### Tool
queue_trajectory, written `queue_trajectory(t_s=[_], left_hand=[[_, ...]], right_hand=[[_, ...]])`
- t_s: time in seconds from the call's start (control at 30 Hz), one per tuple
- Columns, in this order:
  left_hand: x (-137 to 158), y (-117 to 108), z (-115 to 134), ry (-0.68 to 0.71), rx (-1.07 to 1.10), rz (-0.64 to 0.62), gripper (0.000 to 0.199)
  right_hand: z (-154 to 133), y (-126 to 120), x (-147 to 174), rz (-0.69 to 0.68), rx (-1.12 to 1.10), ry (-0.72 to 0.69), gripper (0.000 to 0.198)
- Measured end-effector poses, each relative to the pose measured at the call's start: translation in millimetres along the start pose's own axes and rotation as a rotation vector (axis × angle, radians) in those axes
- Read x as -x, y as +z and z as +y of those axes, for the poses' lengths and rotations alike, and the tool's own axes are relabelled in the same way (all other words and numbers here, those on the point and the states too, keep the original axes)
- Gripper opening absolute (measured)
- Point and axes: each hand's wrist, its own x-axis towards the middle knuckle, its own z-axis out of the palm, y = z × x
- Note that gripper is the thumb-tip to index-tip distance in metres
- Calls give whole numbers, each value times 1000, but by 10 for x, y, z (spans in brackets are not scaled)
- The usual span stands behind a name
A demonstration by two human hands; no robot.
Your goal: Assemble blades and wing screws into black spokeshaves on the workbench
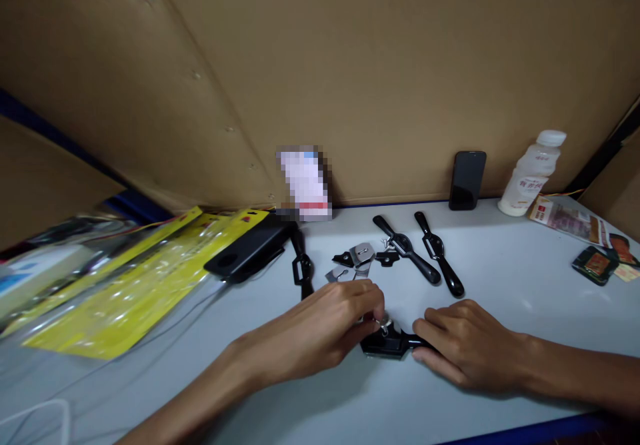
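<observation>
My right hand (465, 345) is closed around one handle of a black spokeshave (387, 344), held low over the table near its front. My left hand (335, 325) comes in from the other side, thumb and forefinger pinching a small silvery screw (384, 328) at the middle of this spokeshave. Its far handle is hidden behind that hand. Beyond the hands lie flat metal blades (362, 253), a black cap piece (387, 258) and small loose screws (387, 244). Two more spokeshave bodies (407, 248) rest at the right of these parts, and another (302, 266) at the left.
Yellow-backed clear packages (150, 278) cover the table's left side, with a black power bank (250, 248) and a cable. Along the cardboard wall stand a blurred-out screen (305, 182), a dark phone (467, 180) and a bottle (531, 175). Small packets (595, 265) lie far right.
</observation>
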Motion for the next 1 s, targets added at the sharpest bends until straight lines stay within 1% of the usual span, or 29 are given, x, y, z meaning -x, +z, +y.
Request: queue_trajectory(t_s=[0.1, 0.2, 0.4, 0.53, 0.63, 0.8, 1.0], left_hand=[[4, 18, 22, 23, -35, -26, 17], [5, 43, 33, 47, -128, -31, 19], [12, 107, 76, 181, -369, 60, 25], [16, 118, 123, 219, -455, 76, 27], [13, 116, 135, 221, -484, 84, 28], [-1, 114, 100, 211, -440, 86, 30], [-20, 144, 50, 232, -423, 116, 24]], right_hand=[[1, 4, -2, 6, 5, 3, 25], [-1, 1, -3, -2, 8, 1, 26], [1, -13, -2, -32, 1, 6, 27], [8, 1, -4, -24, 1, 5, 26], [10, 12, 1, -10, 7, 3, 25], [15, 14, 1, -27, 2, 8, 26], [14, 1, -6, -16, -22, 8, 28]])
